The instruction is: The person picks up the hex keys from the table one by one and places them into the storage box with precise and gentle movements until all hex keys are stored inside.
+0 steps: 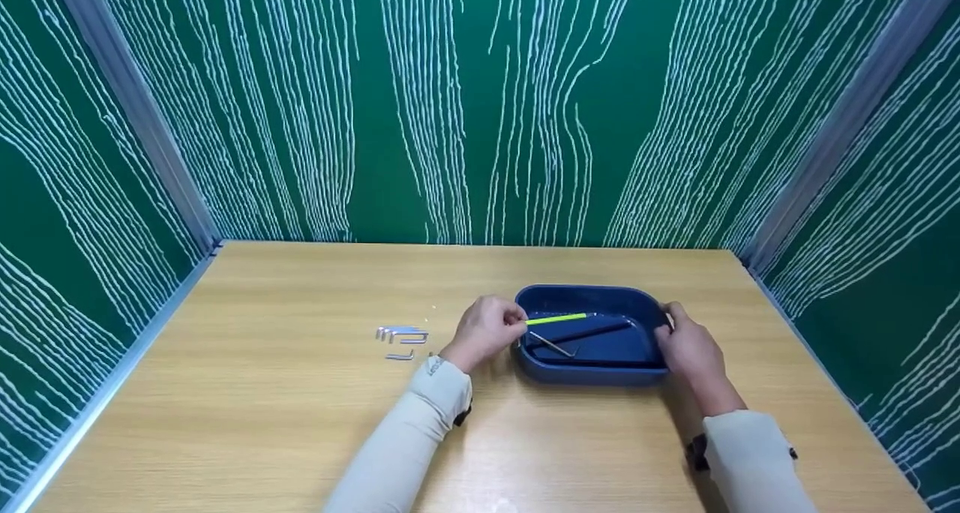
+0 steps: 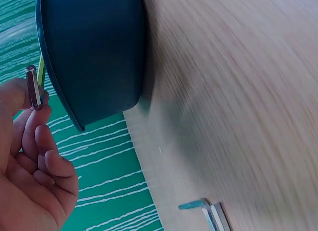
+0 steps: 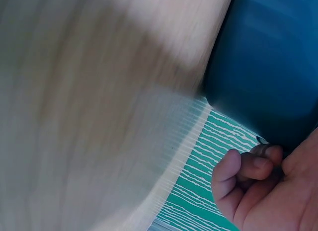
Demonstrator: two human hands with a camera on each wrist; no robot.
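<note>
My left hand (image 1: 491, 324) pinches a hex key with a yellow-green sleeve (image 1: 556, 319) between thumb and fingertips, at the left rim of a dark blue bin (image 1: 592, 378). In the left wrist view, the bare metal short arm of this hex key (image 2: 33, 87) stands up from the fingertips. Its sleeved length reaches over the bin. Inside the bin lie a silver hex key (image 1: 553, 344) and a dark stick (image 1: 592, 333). My right hand (image 1: 691, 348) grips the bin's right rim, thumb on the inner side. Curled fingers (image 3: 253, 171) show beside the bin's blue wall in the right wrist view.
Left of the bin, several silver hex keys (image 1: 403, 334) lie in a group on the wooden table (image 1: 300, 408), with another small hex key (image 1: 400, 356) just in front. Green walls with white lines (image 1: 420, 108) stand behind and at both sides.
</note>
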